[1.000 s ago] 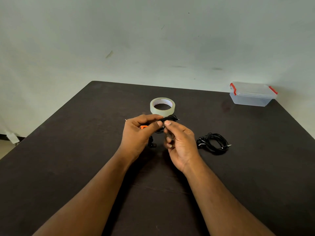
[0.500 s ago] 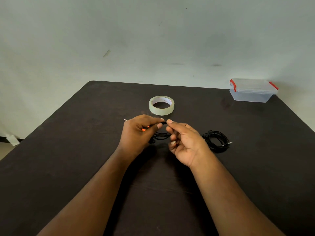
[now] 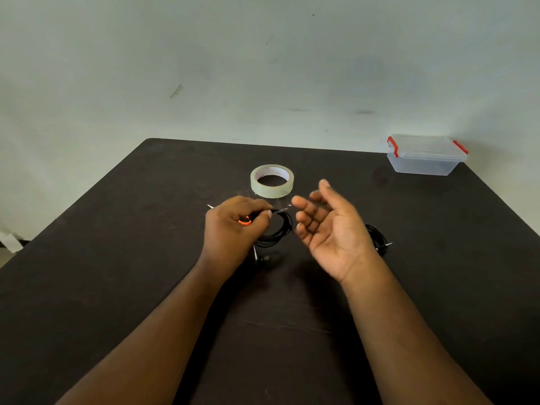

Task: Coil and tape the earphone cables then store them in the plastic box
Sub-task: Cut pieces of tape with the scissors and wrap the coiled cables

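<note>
Left hand (image 3: pixel 233 229) pinches coiled cable (image 3: pixel 277 229); right hand (image 3: pixel 330 232) spread; lidded box (image 3: pixel 423 159) apart.

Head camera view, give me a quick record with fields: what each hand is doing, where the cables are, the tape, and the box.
left hand: left hand pinches the coiled earphone cable above the table; an orange item shows in its grip
right hand: right hand open, palm up, holding nothing
second cable: second coiled cable lies on the table, partly hidden behind the right hand
tape: tape roll lies flat beyond the hands
box: plastic box at the far right corner, lid on
</note>
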`<state>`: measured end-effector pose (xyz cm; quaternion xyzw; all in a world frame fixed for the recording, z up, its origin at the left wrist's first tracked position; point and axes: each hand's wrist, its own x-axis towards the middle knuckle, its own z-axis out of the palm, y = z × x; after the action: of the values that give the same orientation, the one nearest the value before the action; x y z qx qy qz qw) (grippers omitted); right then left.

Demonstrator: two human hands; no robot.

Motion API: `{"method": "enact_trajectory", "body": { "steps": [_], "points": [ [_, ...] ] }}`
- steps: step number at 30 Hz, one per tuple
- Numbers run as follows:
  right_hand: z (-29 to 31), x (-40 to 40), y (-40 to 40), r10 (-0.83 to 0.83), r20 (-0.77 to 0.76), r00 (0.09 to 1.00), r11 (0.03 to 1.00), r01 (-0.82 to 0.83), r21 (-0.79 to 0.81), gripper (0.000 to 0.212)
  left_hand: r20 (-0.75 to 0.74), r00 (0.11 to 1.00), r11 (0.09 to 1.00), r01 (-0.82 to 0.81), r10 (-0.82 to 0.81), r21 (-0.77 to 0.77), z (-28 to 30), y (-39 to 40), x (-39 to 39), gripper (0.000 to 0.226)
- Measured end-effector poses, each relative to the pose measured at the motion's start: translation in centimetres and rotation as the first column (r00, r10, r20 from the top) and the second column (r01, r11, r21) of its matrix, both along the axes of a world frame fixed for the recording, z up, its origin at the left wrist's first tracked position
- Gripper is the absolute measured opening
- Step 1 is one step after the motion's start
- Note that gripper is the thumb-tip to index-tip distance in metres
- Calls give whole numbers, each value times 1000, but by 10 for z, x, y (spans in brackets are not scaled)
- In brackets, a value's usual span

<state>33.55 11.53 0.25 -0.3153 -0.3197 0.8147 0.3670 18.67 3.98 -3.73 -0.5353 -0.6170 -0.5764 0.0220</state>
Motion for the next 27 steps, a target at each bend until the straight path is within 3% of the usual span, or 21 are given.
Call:
{"method": "enact_trajectory", "body": {
  "steps": [4, 7, 10, 13, 20, 27],
  "points": [
    [-8, 5, 9, -56, -9, 998, 957, 57, 285, 6, 444, 896, 996, 44, -3, -82, 4, -3, -2, 14],
    [-17, 0, 7, -41, 132, 990, 858, -33, 513, 30, 574, 818, 992, 85, -18, -90, 9, -3, 2, 13],
    [-21, -3, 4, 55, 196, 979, 828, -154, 539, 44, 584, 810, 984, 142, -55, -105, 11, -5, 5, 17],
    [-23, -2, 5, 49, 252, 967, 805, -187, 563, 44, 564, 821, 972, 196, -90, -131, 12, -6, 7, 17],
    [-24, -3, 10, -32, 238, 971, 815, -112, 568, 8, 552, 827, 950, 247, -104, -190, 11, -5, 8, 15],
    [-28, -10, 5, -90, 83, 992, 788, 20, 615, 10, 604, 786, 933, 303, -132, -192, 10, -2, 4, 13]
  ]
}}
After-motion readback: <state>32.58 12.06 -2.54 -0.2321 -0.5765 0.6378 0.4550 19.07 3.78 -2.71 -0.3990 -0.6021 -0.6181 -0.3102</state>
